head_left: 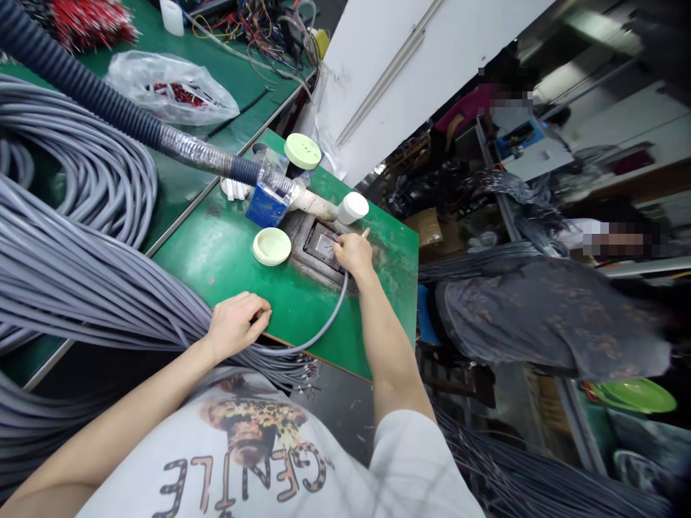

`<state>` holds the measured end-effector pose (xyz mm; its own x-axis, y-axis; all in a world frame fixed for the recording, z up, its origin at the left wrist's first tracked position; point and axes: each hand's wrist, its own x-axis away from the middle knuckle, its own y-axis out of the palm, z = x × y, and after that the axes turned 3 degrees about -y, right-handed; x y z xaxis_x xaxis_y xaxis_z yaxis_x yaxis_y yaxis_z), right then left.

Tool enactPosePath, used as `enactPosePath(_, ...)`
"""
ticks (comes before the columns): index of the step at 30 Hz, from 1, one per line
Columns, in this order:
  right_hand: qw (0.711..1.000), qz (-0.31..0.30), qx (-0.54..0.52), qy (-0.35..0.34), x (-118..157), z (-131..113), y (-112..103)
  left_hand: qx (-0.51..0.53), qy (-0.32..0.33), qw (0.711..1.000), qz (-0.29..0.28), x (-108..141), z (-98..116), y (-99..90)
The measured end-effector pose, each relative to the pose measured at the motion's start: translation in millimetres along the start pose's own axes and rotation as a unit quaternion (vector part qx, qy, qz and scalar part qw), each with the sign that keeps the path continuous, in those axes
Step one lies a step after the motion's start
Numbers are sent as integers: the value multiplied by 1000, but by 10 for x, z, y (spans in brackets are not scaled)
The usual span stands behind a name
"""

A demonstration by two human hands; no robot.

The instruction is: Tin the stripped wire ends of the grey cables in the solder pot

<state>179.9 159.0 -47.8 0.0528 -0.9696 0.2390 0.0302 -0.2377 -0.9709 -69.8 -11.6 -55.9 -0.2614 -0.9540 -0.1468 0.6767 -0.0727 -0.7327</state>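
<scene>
So the right hand [353, 252] has a gray cable [335, 311] pinched close to its end, right over the dark metal pot [314, 241]. Thin wires seem to poke out past the fingertips above the shiny stuff in there, though it's too small to say if they're touching it. My guess is the grip's that near the tip because a floppy cable would be hard to aim from further back. The rest of it droops in a loose curve to the edge of the green desk [202, 248], which looks like enough slack not to tug on the wrist.

Left hand [240, 320] sits at that edge, beside the big cable bundle [108, 266], fingers loosely curled. Can't tell if it's holding anything or just parked there. Bundle's probably laid that way so the loose ends are within easy reach.

The ribbed hose [205, 155] comes in from the upper left, its pale nozzle pointing in beside the pot, I'd assume to suck up fumes. It looks taped near the blue box [267, 203], maybe so it doesn't roll off. White cup [353, 207] is just past the nozzle, and the pale green tub [271, 246] is on the pot's other side, so both are handy without blocking the arm.
</scene>
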Motion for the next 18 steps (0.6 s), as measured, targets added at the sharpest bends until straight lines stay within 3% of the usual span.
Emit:
enactPosePath(9,1000,15,-22,8,-9,13,25,1,4,1000,-3,7,-20,18)
enactPosePath(13,993,58,-105,12,47,99,-30,5,8,1000,2,0,-12,18)
enactPosePath(15,976,91,-199,-9,149,132,-87,7,10,1000,6,-3,-5,11)
enactPosePath(18,917,124,-377,-45,411,86,-196,18,6,1000,7,-5,3,-2)
